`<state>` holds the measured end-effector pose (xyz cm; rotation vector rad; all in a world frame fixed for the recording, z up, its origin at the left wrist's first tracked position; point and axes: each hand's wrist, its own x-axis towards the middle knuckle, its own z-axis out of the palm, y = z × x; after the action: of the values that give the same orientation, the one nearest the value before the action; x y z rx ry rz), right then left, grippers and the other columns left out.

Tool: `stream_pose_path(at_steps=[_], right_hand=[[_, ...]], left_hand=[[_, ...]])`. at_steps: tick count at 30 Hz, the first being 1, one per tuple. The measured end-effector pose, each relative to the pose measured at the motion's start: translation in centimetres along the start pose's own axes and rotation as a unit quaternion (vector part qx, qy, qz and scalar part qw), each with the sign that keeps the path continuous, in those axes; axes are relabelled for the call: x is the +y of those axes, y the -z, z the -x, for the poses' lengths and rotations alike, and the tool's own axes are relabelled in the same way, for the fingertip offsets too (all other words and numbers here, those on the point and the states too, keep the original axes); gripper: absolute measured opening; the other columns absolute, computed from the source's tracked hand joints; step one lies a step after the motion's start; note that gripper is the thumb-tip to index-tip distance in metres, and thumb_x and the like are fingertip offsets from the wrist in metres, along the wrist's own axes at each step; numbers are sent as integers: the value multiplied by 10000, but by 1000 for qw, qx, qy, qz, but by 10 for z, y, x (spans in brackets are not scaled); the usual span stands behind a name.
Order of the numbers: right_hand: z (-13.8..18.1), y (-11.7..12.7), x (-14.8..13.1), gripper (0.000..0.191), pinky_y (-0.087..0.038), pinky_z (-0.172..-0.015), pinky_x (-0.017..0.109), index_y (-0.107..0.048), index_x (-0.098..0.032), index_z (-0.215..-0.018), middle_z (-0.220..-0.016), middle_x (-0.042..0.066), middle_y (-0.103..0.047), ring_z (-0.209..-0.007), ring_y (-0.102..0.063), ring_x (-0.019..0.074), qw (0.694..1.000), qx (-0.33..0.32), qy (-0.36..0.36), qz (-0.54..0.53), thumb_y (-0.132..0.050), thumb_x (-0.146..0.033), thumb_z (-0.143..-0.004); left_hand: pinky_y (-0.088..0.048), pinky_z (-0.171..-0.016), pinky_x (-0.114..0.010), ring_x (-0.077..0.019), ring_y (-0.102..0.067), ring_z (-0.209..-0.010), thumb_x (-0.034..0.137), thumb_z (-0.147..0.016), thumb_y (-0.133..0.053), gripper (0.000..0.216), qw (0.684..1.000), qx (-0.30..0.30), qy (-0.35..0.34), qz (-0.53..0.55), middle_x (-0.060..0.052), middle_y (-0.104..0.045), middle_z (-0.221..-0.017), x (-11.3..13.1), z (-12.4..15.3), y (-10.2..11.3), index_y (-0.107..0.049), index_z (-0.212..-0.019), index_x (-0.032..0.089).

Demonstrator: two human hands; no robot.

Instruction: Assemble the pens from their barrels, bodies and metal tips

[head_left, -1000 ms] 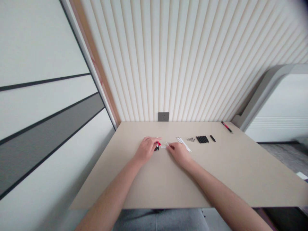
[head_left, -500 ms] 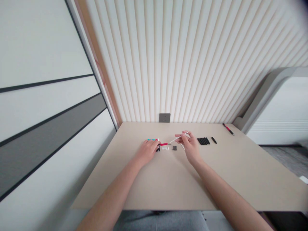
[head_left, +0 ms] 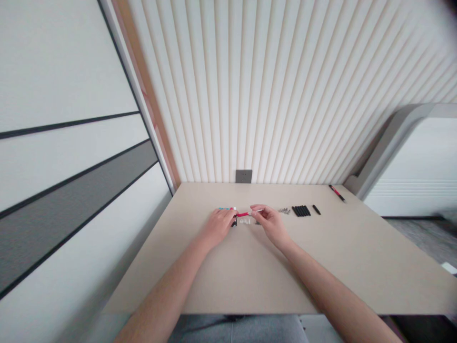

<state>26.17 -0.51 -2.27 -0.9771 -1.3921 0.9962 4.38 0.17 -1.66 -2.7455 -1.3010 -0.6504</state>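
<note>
Tabletop (head_left: pixel 314 267) beige, wall (head_left: pixel 250 95) ribbed; right hand (head_left: pixel 269 223) pinching red-white stick (head_left: pixel 243 215), left hand (head_left: pixel 217 225) curled over black piece (head_left: pixel 233 223).

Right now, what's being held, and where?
The right hand pinches a thin white rod near one end; whether the left hand holds anything cannot be told.

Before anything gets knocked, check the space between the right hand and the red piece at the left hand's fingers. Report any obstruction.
Nothing visible blocks it: the right hand is at the red piece, pinching a thin white stick. The small white parts lie on the table just below that line.
</note>
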Motion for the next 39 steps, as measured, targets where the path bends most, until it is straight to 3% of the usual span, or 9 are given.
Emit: stream_pose_path(at_steps=[4, 10, 18, 24, 32, 36, 39], right_hand=[[-4, 8, 11, 278, -464, -682, 290, -719, -193, -859, -948, 62, -707, -829, -627, 190, 994, -34, 15, 105, -683, -458, -782], [-6, 14, 10, 273, -426, -617, 288, -741, -180, -935, -774, 41, -705, -644, -559, 163, 982, -34, -28, 181, -638, -401, -813], [-3, 19, 9, 130, -436, -756, 305, -726, -207, -797, -817, 40, -718, -793, -616, 190, 959, -80, 86, 259, -637, -285, -848], [-2, 20, 6, 191, -434, -775, 321, -716, -216, -822, -822, 43, -718, -794, -617, 192, 935, -116, 130, 308, -569, -289, -919], [-4, 17, 9, 254, -451, -803, 336, -724, -231, -906, -873, 52, -728, -838, -630, 205, 929, -107, 150, 322, -508, -355, -957], [-10, 20, 16, 293, -448, -918, 359, -688, -219, -1103, -1078, 89, -711, -1015, -621, 218, 941, -29, 144, 306, -459, -343, -969], [-13, 25, 22, 290, -445, -920, 355, -690, -194, -1094, -1058, 98, -710, -998, -618, 219, 932, -4, 119, 343, -455, -295, -957]], left_hand=[[-458, -862, -352, -210, -637, -980, 168, -967, -482, 178, 1000, -15, 25, 8, -71, -691, -1083, -4, -1, 3, -576, -1115, 193], [-452, -851, -340, -206, -626, -984, 156, -968, -467, 209, 999, -14, 33, 17, -69, -683, -1081, -8, 1, 3, -594, -1127, 202], [-454, -858, -346, -207, -627, -952, 192, -969, -474, 188, 996, 5, 10, 84, -60, -694, -1018, -13, 3, 4, -626, -1080, 206], [-477, -886, -329, -198, -634, -973, 285, -951, -519, 185, 976, 65, 51, 200, -54, -695, -1041, -16, 4, -1, -628, -1081, 210], [-483, -860, -334, -204, -640, -919, 303, -941, -534, 181, 981, 49, 48, 179, -50, -708, -969, -20, 3, -3, -677, -1014, 220], [-481, -867, -353, -217, -640, -931, 306, -949, -509, 195, 983, 63, 61, 158, -52, -708, -983, -24, 3, -4, -670, -1020, 222], [-477, -880, -362, -219, -634, -947, 299, -961, -473, 206, 983, 78, 79, 147, -55, -702, -994, -29, 3, -4, -651, -1021, 215]])
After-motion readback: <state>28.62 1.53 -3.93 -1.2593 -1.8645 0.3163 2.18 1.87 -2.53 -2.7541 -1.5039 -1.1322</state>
